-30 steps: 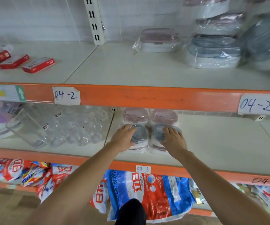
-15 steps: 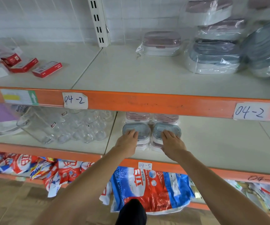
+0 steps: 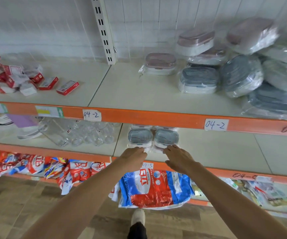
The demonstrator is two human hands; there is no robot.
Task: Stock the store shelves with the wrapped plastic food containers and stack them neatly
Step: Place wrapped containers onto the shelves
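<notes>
Two short stacks of wrapped containers with grey-blue lids stand side by side on the middle shelf (image 3: pixel 208 152), the left stack (image 3: pixel 140 137) and the right stack (image 3: pixel 166 137). Pink-lidded containers behind them are mostly hidden by the orange shelf edge. My left hand (image 3: pixel 133 156) has its fingertips at the front of the left stack. My right hand (image 3: pixel 179 156) has straight fingers at the front of the right stack. Neither hand holds anything. More wrapped pink and grey containers (image 3: pixel 199 80) are piled on the upper shelf at the right.
Red and white small boxes (image 3: pixel 49 83) lie on the upper shelf at the left. Clear glass jars (image 3: pixel 80 133) fill the middle shelf to the left of the stacks. Detergent bags (image 3: pixel 154 188) hang over the lowest shelf. My shoe (image 3: pixel 138 217) is on the wooden floor.
Both hands have slid back off the lids toward the shelf's front edge. The camera has tilted up, so the upper shelf fills more of the view.
</notes>
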